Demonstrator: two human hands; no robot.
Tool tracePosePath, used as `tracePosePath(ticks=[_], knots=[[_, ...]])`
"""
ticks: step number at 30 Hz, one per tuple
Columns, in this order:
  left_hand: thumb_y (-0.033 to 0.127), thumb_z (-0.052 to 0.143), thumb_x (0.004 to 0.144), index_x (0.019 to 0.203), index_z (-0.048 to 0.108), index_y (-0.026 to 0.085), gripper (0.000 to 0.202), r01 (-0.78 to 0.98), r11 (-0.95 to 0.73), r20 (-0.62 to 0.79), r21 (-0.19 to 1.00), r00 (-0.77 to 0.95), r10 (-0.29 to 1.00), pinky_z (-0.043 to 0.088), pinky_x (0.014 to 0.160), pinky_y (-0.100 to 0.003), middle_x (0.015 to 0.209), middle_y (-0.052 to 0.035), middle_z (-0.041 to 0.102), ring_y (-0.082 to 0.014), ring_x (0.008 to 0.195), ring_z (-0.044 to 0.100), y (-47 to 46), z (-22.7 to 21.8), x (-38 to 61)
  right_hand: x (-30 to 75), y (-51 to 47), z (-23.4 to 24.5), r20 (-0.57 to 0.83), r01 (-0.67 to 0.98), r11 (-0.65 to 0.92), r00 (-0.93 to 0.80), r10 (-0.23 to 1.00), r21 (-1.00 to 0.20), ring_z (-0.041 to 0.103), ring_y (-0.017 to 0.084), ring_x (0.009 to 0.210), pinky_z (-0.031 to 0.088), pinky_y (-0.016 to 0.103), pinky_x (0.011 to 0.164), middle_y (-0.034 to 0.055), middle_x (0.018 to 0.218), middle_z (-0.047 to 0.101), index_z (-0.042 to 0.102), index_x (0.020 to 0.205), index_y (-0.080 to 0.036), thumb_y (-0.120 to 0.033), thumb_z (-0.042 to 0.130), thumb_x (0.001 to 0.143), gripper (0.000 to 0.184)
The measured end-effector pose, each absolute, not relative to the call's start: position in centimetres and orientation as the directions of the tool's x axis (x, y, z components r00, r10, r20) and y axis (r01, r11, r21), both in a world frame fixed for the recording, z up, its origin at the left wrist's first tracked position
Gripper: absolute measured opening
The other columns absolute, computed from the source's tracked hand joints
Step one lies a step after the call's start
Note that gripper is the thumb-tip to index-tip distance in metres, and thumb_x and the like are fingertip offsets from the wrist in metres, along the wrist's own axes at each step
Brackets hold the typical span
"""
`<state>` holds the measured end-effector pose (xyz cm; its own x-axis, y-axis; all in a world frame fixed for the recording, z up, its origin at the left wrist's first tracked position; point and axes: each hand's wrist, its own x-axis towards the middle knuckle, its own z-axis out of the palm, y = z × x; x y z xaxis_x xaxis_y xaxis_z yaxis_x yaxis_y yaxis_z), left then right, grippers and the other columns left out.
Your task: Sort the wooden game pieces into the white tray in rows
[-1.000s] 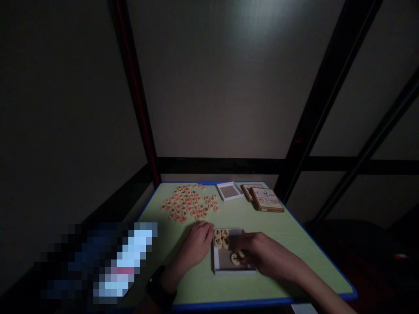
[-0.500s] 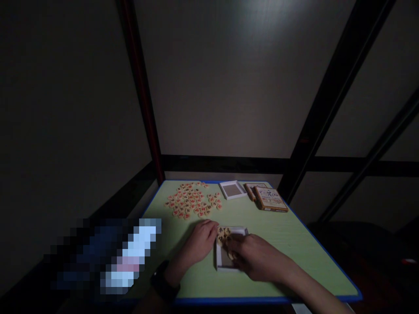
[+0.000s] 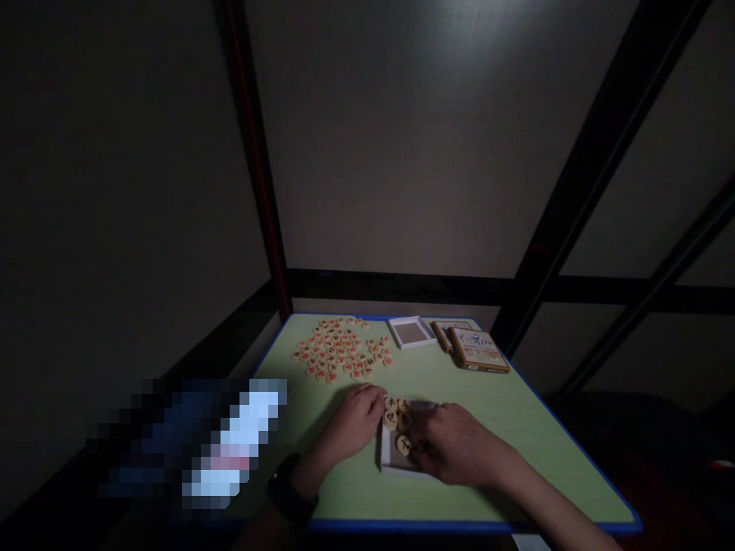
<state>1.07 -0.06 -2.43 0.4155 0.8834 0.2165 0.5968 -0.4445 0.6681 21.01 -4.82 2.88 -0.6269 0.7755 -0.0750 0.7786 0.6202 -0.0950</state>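
Observation:
A small white tray [image 3: 383, 456] lies on the green table [image 3: 494, 428] near the front edge. Several round wooden discs with black marks [image 3: 397, 423] sit in its left part. My left hand [image 3: 350, 427] rests curled against the tray's left side, steadying it; a dark watch is on that wrist. My right hand [image 3: 456, 448] lies over the tray's right half, fingers bent and touching the discs; whether a disc is pinched is hidden.
A loose heap of round discs with red and black marks [image 3: 341, 353] lies at the far left of the table. Behind it are an empty white tray [image 3: 411, 332] and two orange boxes [image 3: 478, 350]. The table has a blue rim. Dark beams stand behind.
My right hand has drawn back toward the tray's right side, uncovering more discs in the left part. The left hand has stayed at the tray's left edge.

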Motion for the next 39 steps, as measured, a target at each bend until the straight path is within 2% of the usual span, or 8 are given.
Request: tracePosePath(ticks=[6,9,13,23,27,30,33,39], knots=[[0.022,0.037,0.091,0.077,0.065,0.020,0.031,0.548,-0.363,0.166,0.754,0.375,0.912,0.051,0.078,-0.028,0.068,-0.0020,0.067,-0.0182,0.074,0.066,-0.1,-2.2,1.0,20.0,-4.5,2.4,-0.054,0.775,0.630,-0.632,0.773,-0.061,0.063,0.018,0.066,0.033,0.029,0.058,0.0056,0.076,0.074,0.074,0.076,-0.020,-0.024,0.059,0.083,0.017],[0.024,0.037,0.091,0.073,0.061,0.020,0.030,0.519,-0.328,0.131,0.789,0.379,0.916,0.051,0.073,-0.027,0.062,0.0003,0.063,-0.0162,0.063,0.064,-0.2,-1.9,1.0,19.9,-4.6,2.6,-0.047,0.761,0.644,-0.648,0.760,-0.084,0.062,0.017,0.067,0.031,0.028,0.058,0.0039,0.075,0.073,0.073,0.074,-0.021,-0.024,0.060,0.083,0.016],[0.028,0.038,0.092,0.073,0.059,0.021,0.029,0.482,-0.274,0.091,0.832,0.368,0.925,0.051,0.064,-0.025,0.062,0.0008,0.063,-0.0153,0.060,0.065,-0.2,-2.1,1.1,20.4,-4.5,2.6,-0.034,0.735,0.664,-0.674,0.738,-0.135,0.061,0.016,0.067,0.029,0.028,0.058,0.0019,0.072,0.071,0.072,0.071,-0.022,-0.022,0.061,0.083,0.015],[0.031,0.041,0.090,0.077,0.058,0.019,0.024,0.377,-0.168,0.016,0.911,0.374,0.927,0.055,0.057,-0.025,0.071,-0.0013,0.067,-0.0161,0.061,0.069,0.2,-3.2,1.3,20.0,-4.7,2.5,-0.067,0.776,0.623,-0.630,0.774,-0.104,0.064,0.019,0.072,0.032,0.029,0.060,0.0049,0.080,0.074,0.073,0.075,-0.021,-0.026,0.061,0.086,0.017],[0.034,0.041,0.091,0.078,0.059,0.019,0.026,0.378,-0.174,0.025,0.909,0.367,0.930,0.055,0.058,-0.025,0.071,-0.0014,0.067,-0.0164,0.061,0.069,0.3,-3.5,1.2,20.5,-5.0,2.6,-0.068,0.798,0.576,-0.594,0.802,-0.174,0.065,0.021,0.076,0.035,0.028,0.063,0.0052,0.083,0.073,0.071,0.080,-0.020,-0.028,0.064,0.085,0.012],[0.033,0.042,0.090,0.078,0.060,0.019,0.026,0.391,-0.201,0.050,0.898,0.364,0.930,0.055,0.061,-0.026,0.069,-0.0015,0.067,-0.0169,0.063,0.069,0.3,-3.6,1.2,21.0,-5.5,2.6,-0.031,0.792,0.528,-0.563,0.826,-0.307,0.065,0.021,0.078,0.039,0.027,0.066,0.0058,0.090,0.073,0.069,0.094,-0.019,-0.024,0.067,0.083,0.012],[0.035,0.041,0.091,0.078,0.060,0.019,0.027,0.392,-0.206,0.052,0.897,0.370,0.928,0.055,0.061,-0.027,0.069,-0.0015,0.067,-0.0168,0.062,0.069,0.2,-3.7,1.1,21.2,-5.9,2.3,-0.013,0.764,0.490,-0.545,0.838,-0.419,0.065,0.020,0.082,0.041,0.026,0.069,0.0069,0.097,0.073,0.067,0.097,-0.018,-0.015,0.068,0.081,0.016],[0.035,0.040,0.091,0.078,0.060,0.020,0.028,0.416,-0.228,0.068,0.880,0.364,0.929,0.055,0.063,-0.026,0.068,-0.0006,0.065,-0.0157,0.062,0.067,0.2,-3.6,1.1,20.7,-6.0,0.7,0.045,0.766,0.514,-0.541,0.840,-0.387,0.069,0.023,0.091,0.044,0.027,0.075,0.0066,0.104,0.073,0.071,0.105,-0.022,-0.019,0.066,0.086,0.020]])
